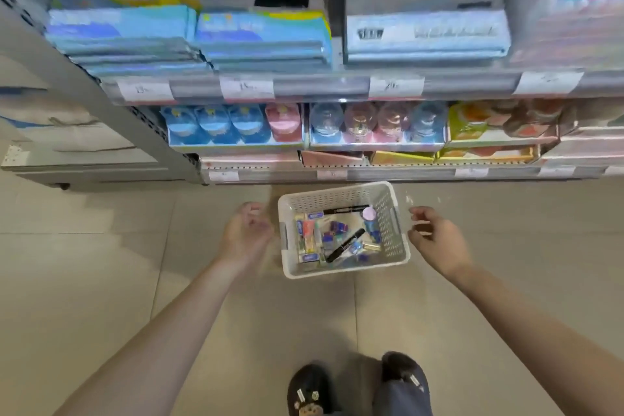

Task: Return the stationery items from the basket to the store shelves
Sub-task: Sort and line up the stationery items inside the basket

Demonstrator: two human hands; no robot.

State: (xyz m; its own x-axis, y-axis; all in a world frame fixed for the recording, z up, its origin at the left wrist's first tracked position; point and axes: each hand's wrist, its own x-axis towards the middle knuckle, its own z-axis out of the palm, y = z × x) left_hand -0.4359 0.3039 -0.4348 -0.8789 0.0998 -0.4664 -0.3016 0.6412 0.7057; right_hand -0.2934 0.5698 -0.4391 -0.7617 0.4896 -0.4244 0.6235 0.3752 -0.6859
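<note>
We hold both bare arms stretched forward and down, well apart. Our left hand (248, 228) is loosely cupped, palm turned inward, fingers curled and empty. Our right hand (435, 238) mirrors it, fingers slightly bent, gripping nothing.

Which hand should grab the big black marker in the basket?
Probably the right hand. It is open and empty beside the basket, and the marker tilts toward that side. The left hand is empty too, but sits slightly farther off.
</note>
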